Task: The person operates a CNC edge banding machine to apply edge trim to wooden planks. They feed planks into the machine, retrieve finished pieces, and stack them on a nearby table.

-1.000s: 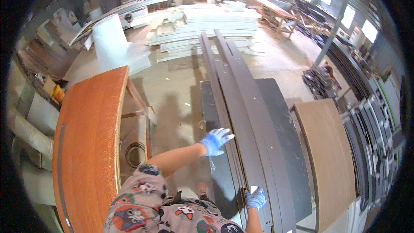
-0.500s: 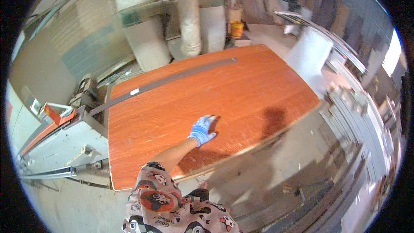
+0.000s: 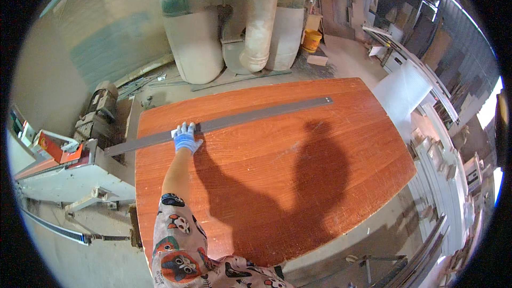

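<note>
My left hand point(image 3: 186, 139), in a blue and white work glove, reaches out over a long dark grey flat strip point(image 3: 256, 116). Its fingers are stretched and apart, laid over the strip beside a small white patch, with the thumb out to the right. Whether the fingertips press on the strip is hard to tell. The strip lies across the far part of a reddish-brown wood-grain board point(image 3: 256, 154), and its left end sticks out past the board's edge. My right hand is out of view.
Left of the board stand a pale machine frame point(image 3: 101, 176), an orange and white part point(image 3: 58, 149) and a motor point(image 3: 104, 101). Large dust-collector bags point(image 3: 194, 48) and a yellow bucket point(image 3: 311, 40) are behind. Stacked pale strips point(image 3: 437, 192) lie at the right.
My left hand has moved from the middle of the board, forward and to the left, onto the strip. The view has shifted, and my shadow now falls larger across the board.
</note>
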The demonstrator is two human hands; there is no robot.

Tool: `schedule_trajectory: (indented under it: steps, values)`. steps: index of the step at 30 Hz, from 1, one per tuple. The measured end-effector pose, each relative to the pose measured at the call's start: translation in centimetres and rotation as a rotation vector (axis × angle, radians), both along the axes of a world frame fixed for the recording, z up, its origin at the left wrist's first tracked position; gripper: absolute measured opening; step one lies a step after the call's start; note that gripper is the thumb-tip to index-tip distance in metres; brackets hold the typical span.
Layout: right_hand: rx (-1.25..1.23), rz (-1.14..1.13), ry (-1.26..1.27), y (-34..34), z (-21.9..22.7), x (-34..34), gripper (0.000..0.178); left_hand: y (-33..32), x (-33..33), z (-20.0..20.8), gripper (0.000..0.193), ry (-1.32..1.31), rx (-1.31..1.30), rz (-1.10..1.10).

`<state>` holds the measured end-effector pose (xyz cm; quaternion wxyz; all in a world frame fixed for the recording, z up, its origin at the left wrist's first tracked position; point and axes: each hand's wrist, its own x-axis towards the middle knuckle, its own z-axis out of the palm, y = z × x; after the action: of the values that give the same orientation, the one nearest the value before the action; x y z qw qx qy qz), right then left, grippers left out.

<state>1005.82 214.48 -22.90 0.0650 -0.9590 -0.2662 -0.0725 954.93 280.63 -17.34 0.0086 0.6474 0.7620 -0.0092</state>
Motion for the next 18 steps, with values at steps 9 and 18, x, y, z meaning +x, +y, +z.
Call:
schedule_trajectory:
  steps: [9, 18]
  values:
    - [-0.226, 0.028, 0.169, -2.7, -4.5, -2.6, 0.068, 2.6, 0.0, 1.3, 0.074, -0.014, -0.164, -0.353]
    - [-0.015, -0.075, 0.387, 3.8, -1.7, -3.7, 0.065, -10.1, 15.5, 3.0, 0.074, -0.632, -0.255, -0.515]
